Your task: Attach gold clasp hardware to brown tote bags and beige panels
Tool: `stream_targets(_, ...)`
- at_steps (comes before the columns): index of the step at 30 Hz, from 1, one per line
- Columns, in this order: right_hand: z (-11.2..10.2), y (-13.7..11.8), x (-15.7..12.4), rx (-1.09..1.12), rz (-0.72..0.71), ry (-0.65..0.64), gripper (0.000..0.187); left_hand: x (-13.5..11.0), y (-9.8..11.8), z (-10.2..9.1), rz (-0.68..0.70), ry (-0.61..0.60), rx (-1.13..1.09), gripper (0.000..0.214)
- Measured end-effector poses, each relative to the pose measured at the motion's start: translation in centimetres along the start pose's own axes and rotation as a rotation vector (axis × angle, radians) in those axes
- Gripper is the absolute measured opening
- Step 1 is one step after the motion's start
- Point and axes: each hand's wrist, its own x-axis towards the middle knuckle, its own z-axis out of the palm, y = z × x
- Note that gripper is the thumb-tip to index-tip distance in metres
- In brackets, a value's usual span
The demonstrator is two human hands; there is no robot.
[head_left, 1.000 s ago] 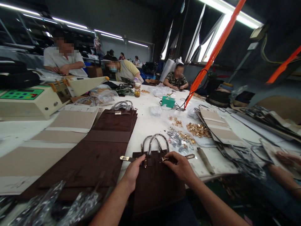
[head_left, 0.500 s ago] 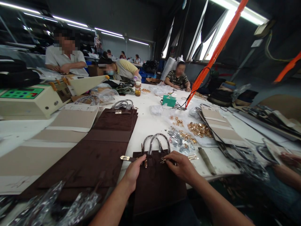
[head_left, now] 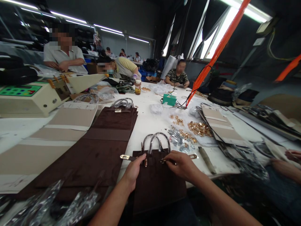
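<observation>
1. Well, our left hand [head_left: 133,171] grips the bag [head_left: 158,188] near its top left corner, thumb in front beside a gold fitting [head_left: 145,162], the other fingers mostly hidden.
2. Our right hand [head_left: 182,163] is narrow, thumb and fingertips pinching a small clasp [head_left: 162,161] at the bag's top right; we cannot tell how firmly.
3. We have the bag at the near edge of the table [head_left: 145,121], its lower part reaching past that edge towards us, its wrapped handles [head_left: 160,133] standing up.
4. Gold plates [head_left: 124,157] stick out on both sides of the bag.
5. Right of our right hand, we see a rod [head_left: 207,160] by the near edge; beyond lie silver bits [head_left: 180,138] and gold bits [head_left: 199,129].
6. Left of us, overlapping brown panels [head_left: 105,147] run inward from the near edge, beside beige panels [head_left: 72,116].
</observation>
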Motion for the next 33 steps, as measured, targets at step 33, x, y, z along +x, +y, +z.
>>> stream_targets(33,1.6,0.5,1.1,-0.336,-0.079,-0.16,0.011,0.1,0.0,0.3,0.044,0.032,0.044,0.027)
